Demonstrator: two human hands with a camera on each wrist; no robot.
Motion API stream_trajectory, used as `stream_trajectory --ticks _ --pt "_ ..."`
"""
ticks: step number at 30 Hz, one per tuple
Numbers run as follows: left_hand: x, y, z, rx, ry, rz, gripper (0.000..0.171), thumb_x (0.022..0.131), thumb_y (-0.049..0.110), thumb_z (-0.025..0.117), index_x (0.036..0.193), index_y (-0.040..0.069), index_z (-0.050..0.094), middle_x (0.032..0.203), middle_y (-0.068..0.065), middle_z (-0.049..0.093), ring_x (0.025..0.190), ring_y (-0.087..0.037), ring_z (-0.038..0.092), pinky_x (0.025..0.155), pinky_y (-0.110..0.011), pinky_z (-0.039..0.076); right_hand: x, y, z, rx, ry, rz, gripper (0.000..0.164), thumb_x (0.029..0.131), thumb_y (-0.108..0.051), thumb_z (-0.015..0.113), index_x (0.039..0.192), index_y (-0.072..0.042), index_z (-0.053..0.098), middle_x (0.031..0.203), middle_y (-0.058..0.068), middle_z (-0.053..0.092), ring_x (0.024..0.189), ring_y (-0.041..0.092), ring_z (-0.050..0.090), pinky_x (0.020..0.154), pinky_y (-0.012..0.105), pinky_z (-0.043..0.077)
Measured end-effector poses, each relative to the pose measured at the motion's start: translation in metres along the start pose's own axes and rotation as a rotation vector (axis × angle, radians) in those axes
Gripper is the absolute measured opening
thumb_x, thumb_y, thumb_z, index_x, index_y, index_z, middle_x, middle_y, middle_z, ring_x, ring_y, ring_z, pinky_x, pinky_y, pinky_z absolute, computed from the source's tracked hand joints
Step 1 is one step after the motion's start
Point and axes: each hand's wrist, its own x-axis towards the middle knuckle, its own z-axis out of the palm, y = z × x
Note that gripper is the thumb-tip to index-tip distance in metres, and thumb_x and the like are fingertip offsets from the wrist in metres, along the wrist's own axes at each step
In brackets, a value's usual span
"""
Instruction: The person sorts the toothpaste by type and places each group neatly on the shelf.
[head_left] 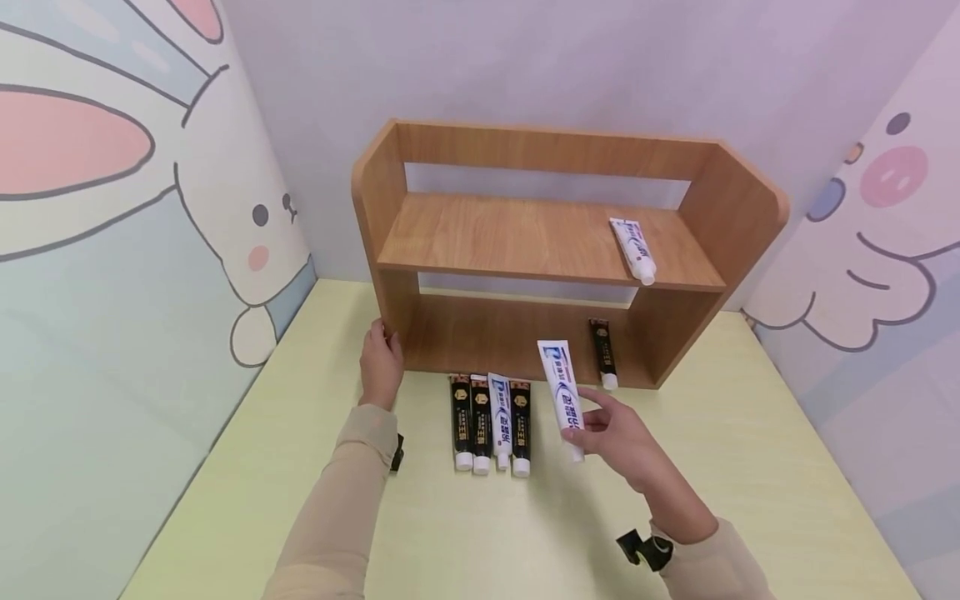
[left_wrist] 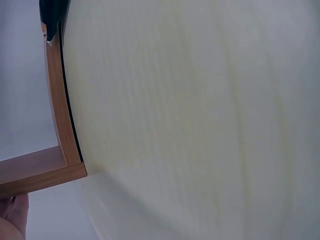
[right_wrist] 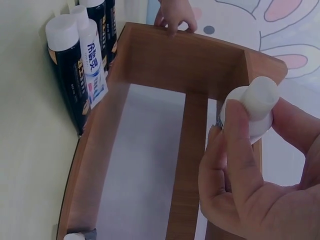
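Note:
My right hand [head_left: 618,437] pinches a white-and-blue toothpaste tube [head_left: 561,387] near its capped end, above the table in front of the shelf. In the right wrist view, the white cap [right_wrist: 262,97] points towards the camera between thumb and fingers. My left hand [head_left: 381,365] grips the front edge of the left side panel of a wooden two-tier shelf [head_left: 510,237]. Before the shelf lies a row of tubes: several black toothpaste tubes [head_left: 462,421] and one white toothpaste tube [head_left: 500,417]. Another white tube [head_left: 633,250] lies on the upper tier at the right. Below it, a black tube [head_left: 602,352] lies on the lower tier.
The shelf stands on a pale yellow table [head_left: 465,533], close to the back wall [head_left: 525,58]. Side walls with cartoon rabbit drawings [head_left: 247,225] border the table left and right. The right side panel [head_left: 720,242] rises beside the tubes on the tiers.

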Motion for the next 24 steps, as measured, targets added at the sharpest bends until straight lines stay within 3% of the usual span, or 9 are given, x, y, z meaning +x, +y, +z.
stream_trajectory --ticks 17,24 --pt "-0.0051 -0.0058 -0.0020 -0.007 -0.001 -0.018 0.033 0.100 0.008 0.055 0.130 0.000 0.044 0.119 -0.022 0.052 0.108 -0.038 0.056 0.091 -0.051 0.049 -0.0054 -0.0057 0.0010 0.022 -0.002 -0.028 0.066 0.084 -0.006 0.076 0.142 -0.002 0.044 0.105 0.017 0.062 0.091 0.028 0.059 0.072 0.037 0.055" --pt "-0.0030 0.0006 -0.0016 -0.013 -0.013 -0.006 0.032 0.100 0.008 0.054 0.130 -0.001 0.043 0.117 -0.022 0.052 0.105 -0.038 0.056 0.091 -0.051 0.049 -0.0054 -0.0038 -0.0011 0.030 0.003 -0.032 0.067 0.084 -0.007 0.076 0.143 -0.003 0.043 0.107 0.018 0.062 0.092 0.029 0.058 0.073 0.037 0.055"
